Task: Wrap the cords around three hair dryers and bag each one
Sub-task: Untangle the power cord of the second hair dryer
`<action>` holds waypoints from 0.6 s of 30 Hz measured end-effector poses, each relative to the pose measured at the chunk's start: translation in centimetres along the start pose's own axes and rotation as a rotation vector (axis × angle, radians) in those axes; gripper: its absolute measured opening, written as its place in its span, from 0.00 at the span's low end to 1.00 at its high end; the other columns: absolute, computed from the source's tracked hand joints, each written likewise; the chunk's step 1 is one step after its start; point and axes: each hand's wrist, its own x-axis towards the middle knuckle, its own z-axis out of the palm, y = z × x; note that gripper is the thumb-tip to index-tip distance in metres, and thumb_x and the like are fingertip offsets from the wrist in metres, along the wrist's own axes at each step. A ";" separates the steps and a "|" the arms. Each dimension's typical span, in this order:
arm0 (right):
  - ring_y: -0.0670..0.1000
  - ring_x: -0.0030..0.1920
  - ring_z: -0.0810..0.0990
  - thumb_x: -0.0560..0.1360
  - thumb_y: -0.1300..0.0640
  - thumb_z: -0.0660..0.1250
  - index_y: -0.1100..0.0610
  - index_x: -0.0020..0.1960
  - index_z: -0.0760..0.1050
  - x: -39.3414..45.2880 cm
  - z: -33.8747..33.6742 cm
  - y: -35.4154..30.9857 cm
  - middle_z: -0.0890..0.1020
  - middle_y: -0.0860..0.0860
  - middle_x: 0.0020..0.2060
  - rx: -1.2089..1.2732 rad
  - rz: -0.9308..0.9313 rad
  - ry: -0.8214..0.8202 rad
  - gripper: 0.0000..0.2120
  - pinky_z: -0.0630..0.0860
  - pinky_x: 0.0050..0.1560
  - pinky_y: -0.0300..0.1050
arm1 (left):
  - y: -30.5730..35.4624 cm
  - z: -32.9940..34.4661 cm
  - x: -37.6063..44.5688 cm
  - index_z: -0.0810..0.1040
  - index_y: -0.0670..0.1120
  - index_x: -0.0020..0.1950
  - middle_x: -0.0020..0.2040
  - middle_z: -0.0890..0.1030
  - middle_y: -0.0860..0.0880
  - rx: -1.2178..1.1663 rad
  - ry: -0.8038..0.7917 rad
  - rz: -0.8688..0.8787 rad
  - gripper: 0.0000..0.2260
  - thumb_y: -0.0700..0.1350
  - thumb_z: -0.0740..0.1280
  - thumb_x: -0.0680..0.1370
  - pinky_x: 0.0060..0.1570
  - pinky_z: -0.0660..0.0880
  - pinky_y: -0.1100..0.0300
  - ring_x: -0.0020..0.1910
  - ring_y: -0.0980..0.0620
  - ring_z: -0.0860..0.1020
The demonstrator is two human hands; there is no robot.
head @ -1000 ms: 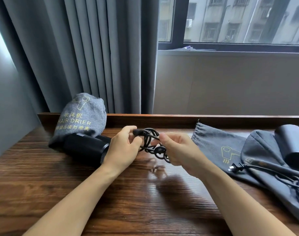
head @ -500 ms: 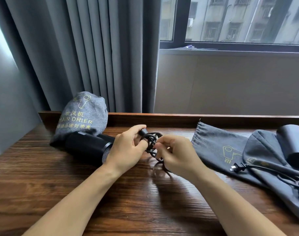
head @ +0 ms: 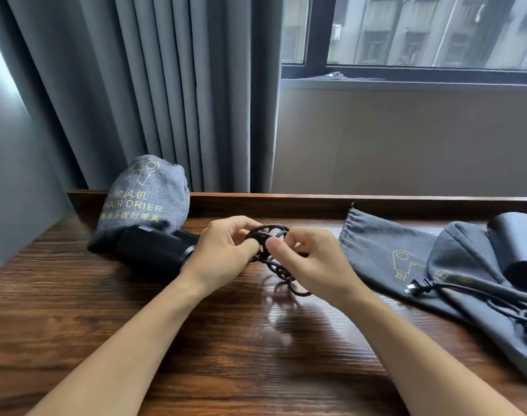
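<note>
A black hair dryer [head: 154,253] lies on the wooden table [head: 76,319], left of centre. Its coiled black cord [head: 281,273] hangs between my hands just above the table. My left hand [head: 223,250] pinches the cord's loops beside the dryer's end. My right hand [head: 313,262] grips the cord from the right. Behind the dryer stands a filled grey bag [head: 145,196] printed "HAIR DRIER". At the right a second black dryer [head: 517,250] rests on a grey bag [head: 472,283], its plug [head: 415,288] and cord lying loose. A flat empty grey bag [head: 382,250] lies beside it.
A raised wooden ledge [head: 316,204] runs along the table's back edge. Grey curtains [head: 154,85] hang behind on the left, and a beige wall under a window [head: 406,139] stands behind on the right. The table's near half shows bare wood.
Both hands have drawn closer together around the cord. The loops sit tighter between my fingers, and a length of cord now trails down under my right hand.
</note>
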 end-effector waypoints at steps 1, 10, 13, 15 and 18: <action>0.41 0.24 0.66 0.80 0.57 0.71 0.55 0.29 0.72 0.1 -0.1 0.1 0.70 0.40 0.22 0.022 0.022 -0.022 0.21 0.61 0.28 0.33 | 0.1 -0.1 0.0 0.87 0.53 0.52 0.44 0.88 0.52 -0.017 -0.015 0.006 0.13 0.36 0.68 0.78 0.51 0.84 0.49 0.46 0.52 0.86; 0.50 0.27 0.47 0.74 0.47 0.56 0.50 0.27 0.56 1.2 -3.1 0.7 0.54 0.47 0.23 0.888 0.336 0.075 0.19 0.47 0.28 0.44 | -0.1 -0.5 0.2 0.84 0.44 0.49 0.45 0.88 0.45 -0.244 0.007 -0.173 0.05 0.36 0.69 0.80 0.54 0.83 0.44 0.50 0.42 0.87; 0.50 0.28 0.50 0.79 0.40 0.51 0.51 0.32 0.56 1.5 -3.2 1.0 0.54 0.49 0.26 0.956 0.386 0.222 0.22 0.52 0.29 0.44 | 0.1 -0.3 0.4 0.82 0.42 0.51 0.47 0.88 0.44 -0.315 0.035 -0.218 0.04 0.36 0.68 0.81 0.56 0.83 0.45 0.50 0.44 0.87; 0.50 0.27 0.54 0.81 0.44 0.51 0.51 0.35 0.58 1.9 -3.0 1.5 0.58 0.49 0.28 0.982 0.433 0.330 0.18 0.57 0.27 0.42 | 0.3 -0.4 0.5 0.80 0.40 0.50 0.48 0.87 0.42 -0.433 0.078 -0.252 0.05 0.33 0.65 0.81 0.52 0.84 0.48 0.51 0.43 0.86; 0.50 0.27 0.62 0.80 0.57 0.53 0.52 0.37 0.64 2.5 -2.6 2.1 0.66 0.50 0.27 0.847 0.511 0.440 0.12 0.63 0.26 0.41 | 0.4 -0.4 0.5 0.78 0.39 0.52 0.49 0.86 0.40 -0.617 0.102 -0.285 0.08 0.31 0.61 0.83 0.51 0.84 0.48 0.51 0.42 0.86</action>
